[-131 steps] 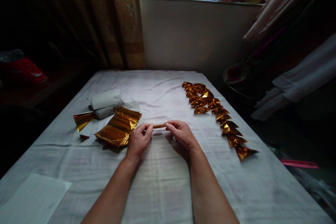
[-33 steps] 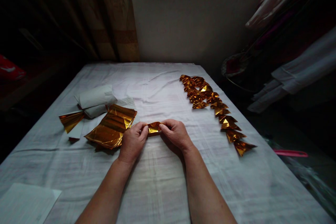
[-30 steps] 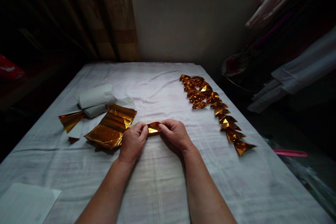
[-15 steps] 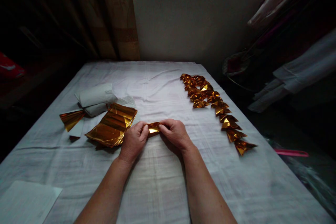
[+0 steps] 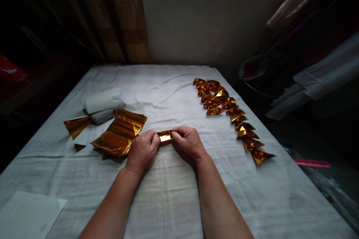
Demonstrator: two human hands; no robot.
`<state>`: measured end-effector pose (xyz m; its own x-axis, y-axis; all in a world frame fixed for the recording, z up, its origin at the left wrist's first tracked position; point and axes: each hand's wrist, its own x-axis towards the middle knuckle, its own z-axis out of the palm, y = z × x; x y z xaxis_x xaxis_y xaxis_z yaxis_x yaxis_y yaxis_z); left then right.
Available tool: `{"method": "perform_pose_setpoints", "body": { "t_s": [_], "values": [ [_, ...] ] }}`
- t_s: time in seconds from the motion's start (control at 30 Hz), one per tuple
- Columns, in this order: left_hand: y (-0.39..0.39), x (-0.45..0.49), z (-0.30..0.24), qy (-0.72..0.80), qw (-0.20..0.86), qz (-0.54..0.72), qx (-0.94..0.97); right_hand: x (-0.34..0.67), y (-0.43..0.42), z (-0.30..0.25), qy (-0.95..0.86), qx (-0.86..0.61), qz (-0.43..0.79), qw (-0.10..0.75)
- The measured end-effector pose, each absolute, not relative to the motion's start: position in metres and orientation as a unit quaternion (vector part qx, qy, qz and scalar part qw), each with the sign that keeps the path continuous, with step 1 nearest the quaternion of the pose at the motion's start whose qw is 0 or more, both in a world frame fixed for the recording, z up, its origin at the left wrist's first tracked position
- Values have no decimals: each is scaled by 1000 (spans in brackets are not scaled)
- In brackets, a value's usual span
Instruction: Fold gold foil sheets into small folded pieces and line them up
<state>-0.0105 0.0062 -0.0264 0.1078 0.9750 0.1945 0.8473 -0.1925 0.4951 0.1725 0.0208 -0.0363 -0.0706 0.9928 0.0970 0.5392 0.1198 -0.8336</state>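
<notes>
A small folded strip of gold foil paper [image 5: 165, 136] is stretched between my two hands, just over the cloth. My left hand [image 5: 143, 148] is closed on its left end, thumb on top. The right end is pinched by my right hand [image 5: 188, 142]; the fingertips beneath are hidden. Close beside my left hand lies a stack of gold foil sheets [image 5: 120, 132], creased and fanned a little. To the right, several folded gold foil pieces [image 5: 246, 130] lie in overlapping rows.
A pale checked cloth [image 5: 168, 201] covers the table. White papers [image 5: 102, 101] and a loose gold sheet [image 5: 77, 126] lie behind the stack. A white sheet [image 5: 30, 214] rests at the near left. Past the right edge are a pink strip [image 5: 312, 163] and hanging clothes [image 5: 328, 69].
The strip between my hands shows slightly more of its length, and my right hand has shifted a touch to the right. Everything else stays as it was.
</notes>
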Motion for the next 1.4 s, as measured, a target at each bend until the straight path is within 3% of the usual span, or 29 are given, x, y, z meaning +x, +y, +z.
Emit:
{"method": "perform_pose_setpoints", "body": {
  "t_s": [0.53,0.93,1.13,1.4],
  "values": [
    [9,-16,-19,545,294,262,740,173,22,-40,-669,-571,325,348],
    [10,-14,-24,580,231,255,738,173,21,-37,-660,-570,336,356],
    [10,-14,-26,584,214,258,739,173,22,-37,-617,-514,437,405],
    [10,-13,-27,591,214,260,733,173,22,-35,-592,-502,469,421]
  ]
}}
